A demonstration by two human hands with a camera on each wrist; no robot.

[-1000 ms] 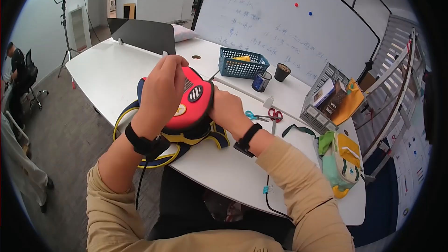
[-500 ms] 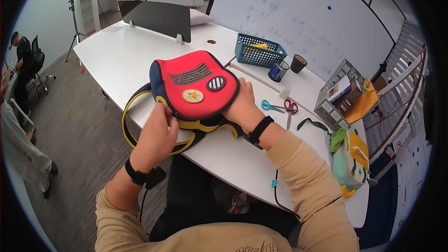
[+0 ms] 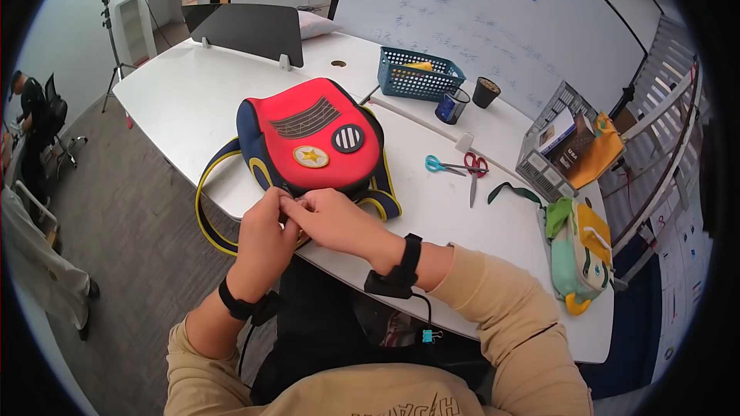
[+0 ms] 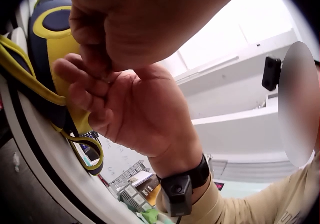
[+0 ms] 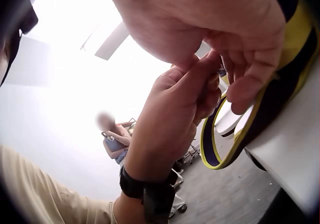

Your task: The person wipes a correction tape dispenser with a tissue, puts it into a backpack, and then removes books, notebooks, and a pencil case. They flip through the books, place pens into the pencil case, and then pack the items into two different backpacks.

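Note:
A red backpack (image 3: 312, 127) with navy sides, yellow trim, a yellow star badge and a striped round badge lies on the white table. My left hand (image 3: 264, 231) is at its near-left edge, thumb and curled fingers pinching a small zipper pull (image 5: 220, 72). My right hand (image 3: 339, 223) reaches across from the right, and its fingertips meet the left ones at this spot. The left wrist view shows the right palm (image 4: 145, 109) turned toward the camera with bent fingers. The left hand hides the tips of the right thumb and forefinger, so I cannot tell what they hold.
Blue-handled scissors (image 3: 441, 164) and red-handled scissors (image 3: 475, 163) lie right of the backpack. Farther back stand a blue basket (image 3: 420, 81), a pen cup (image 3: 452, 106) and a dark pot (image 3: 486, 92). A grey crate (image 3: 543, 150) and a green-and-yellow bag (image 3: 574, 250) are at right.
The left hand has come down from above the backpack to its near-left edge. The right hand has left the bag's right side and joined the left. More of the red front shows.

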